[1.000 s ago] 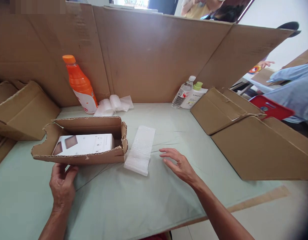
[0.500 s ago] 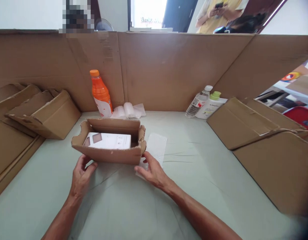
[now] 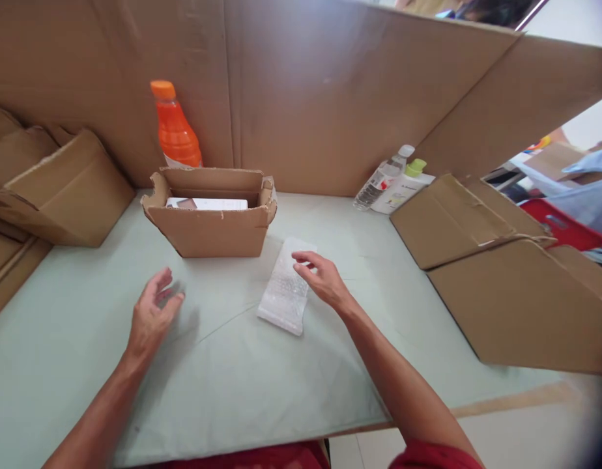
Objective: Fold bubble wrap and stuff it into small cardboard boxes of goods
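Two bare hands over a pale green table, beside an open cardboard box and a sheet of bubble wrap.

The right hand (image 3: 323, 279) lay with fingers spread loosely on the upper part of the bubble wrap (image 3: 285, 291), which rested flat on the table (image 3: 242, 384); the left hand (image 3: 152, 314) hovered open and held nothing, well apart from the right; the cardboard box (image 3: 210, 221) stood behind both hands with a white carton (image 3: 206, 204) inside it; an orange bottle (image 3: 175, 127) stood just behind the box.
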Tool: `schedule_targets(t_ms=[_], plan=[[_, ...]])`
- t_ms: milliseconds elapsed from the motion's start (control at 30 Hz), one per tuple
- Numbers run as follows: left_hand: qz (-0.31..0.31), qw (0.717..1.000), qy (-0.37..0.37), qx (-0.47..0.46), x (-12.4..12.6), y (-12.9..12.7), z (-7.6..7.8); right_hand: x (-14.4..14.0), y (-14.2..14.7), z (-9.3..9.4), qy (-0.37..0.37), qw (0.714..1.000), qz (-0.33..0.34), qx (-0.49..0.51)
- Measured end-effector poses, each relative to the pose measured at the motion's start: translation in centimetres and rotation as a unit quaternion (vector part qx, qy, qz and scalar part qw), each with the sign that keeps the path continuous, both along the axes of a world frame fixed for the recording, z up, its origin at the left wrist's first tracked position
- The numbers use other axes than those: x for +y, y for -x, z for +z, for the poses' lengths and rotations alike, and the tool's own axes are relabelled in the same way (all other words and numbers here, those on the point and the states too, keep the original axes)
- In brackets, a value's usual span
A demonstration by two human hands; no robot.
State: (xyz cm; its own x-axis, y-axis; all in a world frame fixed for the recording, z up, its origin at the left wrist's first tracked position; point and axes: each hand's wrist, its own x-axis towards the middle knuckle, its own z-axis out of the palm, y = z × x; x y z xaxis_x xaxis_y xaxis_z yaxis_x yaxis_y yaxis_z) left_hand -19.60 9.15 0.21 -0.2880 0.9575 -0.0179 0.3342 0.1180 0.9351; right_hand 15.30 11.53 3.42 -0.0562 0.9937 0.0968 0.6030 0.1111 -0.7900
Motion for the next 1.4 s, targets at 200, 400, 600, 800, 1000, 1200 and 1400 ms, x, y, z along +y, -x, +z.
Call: schedule_targets(t_ms=[200, 400, 600, 800, 1000, 1200, 1400], plan=[[-0.111, 0.990, 0.008, 0.092, -5.8, -3.2, 0.4, -5.6, -0.4, -2.9, -0.017, 0.979, 0.004, -0.204], [-0.242, 0.953, -0.109, 0.147, -6.6, -5.8, 2.2, -8.6, 2.4, -2.0, -0.104, 0.985, 0.064, -0.119], [-0.393, 0.900, -0.136, 0.135, -9.3, -6.6, 0.6, -14.8, 4.2, -0.7, -0.060, 0.984, 0.167, 0.009], [-0.359, 0.928, -0.053, 0.083, -12.1, -7.8, -0.7, -17.7, 4.1, -2.5, 0.002, 0.993, 0.085, 0.081], [-0.296, 0.950, 0.003, 0.103, -12.3, -8.2, -0.3, -20.4, 4.4, -2.3, -0.240, 0.968, -0.048, -0.050], [-0.271, 0.946, -0.010, 0.178, -11.4, -9.0, -0.7, -21.3, 5.3, -3.5, -0.235, 0.939, 0.101, -0.231], [-0.244, 0.939, -0.113, 0.214, -13.5, -8.1, -0.3, -19.9, 5.6, -5.2, -0.194, 0.943, 0.108, -0.249]])
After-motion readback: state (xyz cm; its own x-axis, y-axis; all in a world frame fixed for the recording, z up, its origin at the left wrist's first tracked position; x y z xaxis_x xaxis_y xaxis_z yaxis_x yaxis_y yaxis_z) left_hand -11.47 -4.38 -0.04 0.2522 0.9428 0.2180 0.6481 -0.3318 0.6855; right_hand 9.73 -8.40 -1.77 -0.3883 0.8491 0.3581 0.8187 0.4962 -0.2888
